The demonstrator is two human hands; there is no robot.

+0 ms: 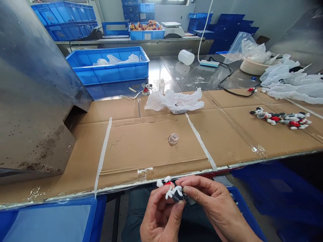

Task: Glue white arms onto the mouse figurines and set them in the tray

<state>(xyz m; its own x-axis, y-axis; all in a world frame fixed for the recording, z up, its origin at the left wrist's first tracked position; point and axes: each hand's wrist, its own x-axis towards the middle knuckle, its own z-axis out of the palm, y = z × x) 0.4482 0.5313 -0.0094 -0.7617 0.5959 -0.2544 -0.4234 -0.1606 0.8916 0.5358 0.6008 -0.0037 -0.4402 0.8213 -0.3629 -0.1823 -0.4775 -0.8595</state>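
Observation:
Below the table's front edge, both my hands close on one small mouse figurine (pixel 171 191) with white gloves, a red body and a black part. My left hand (pixel 160 216) pinches it from below and the left. My right hand (pixel 209 205) grips it from the right with thumb and fingertips. A small clear roll of tape (pixel 173 138) lies on the cardboard-covered table (pixel 151 144) in front of me.
A crumpled white plastic bag (pixel 175 101) lies mid-table. Several finished figurines (pixel 282 118) lie at the right, one more (pixel 146 88) stands near a blue crate (pixel 111 65). A large metal chute (pixel 32 94) fills the left. White bags (pixel 292 84) and a cable (pixel 227 84) sit far right.

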